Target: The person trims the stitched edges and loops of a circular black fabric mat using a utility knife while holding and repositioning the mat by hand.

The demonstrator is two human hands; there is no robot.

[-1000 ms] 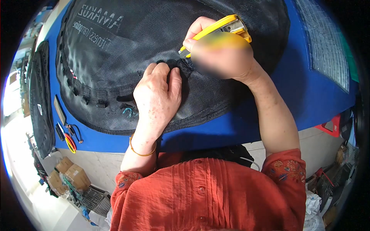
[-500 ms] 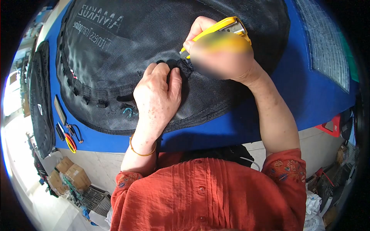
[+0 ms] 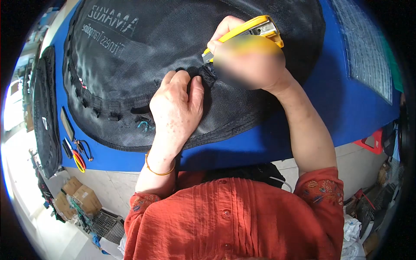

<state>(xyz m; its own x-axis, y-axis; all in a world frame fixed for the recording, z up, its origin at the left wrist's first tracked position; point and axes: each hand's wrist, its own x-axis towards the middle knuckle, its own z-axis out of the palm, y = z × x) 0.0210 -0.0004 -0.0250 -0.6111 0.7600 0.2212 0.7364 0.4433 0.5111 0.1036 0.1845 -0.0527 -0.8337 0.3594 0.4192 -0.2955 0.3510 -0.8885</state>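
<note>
Mat: one | cutter: one, right fingers clasping | left fingers: curled, pinch unclear

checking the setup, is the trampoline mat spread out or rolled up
Spread out: the trampoline mat lies broad across the blue table, its lettering showing.

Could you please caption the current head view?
The right hand guides a yellow cutter near the left hand on black mesh.
</note>
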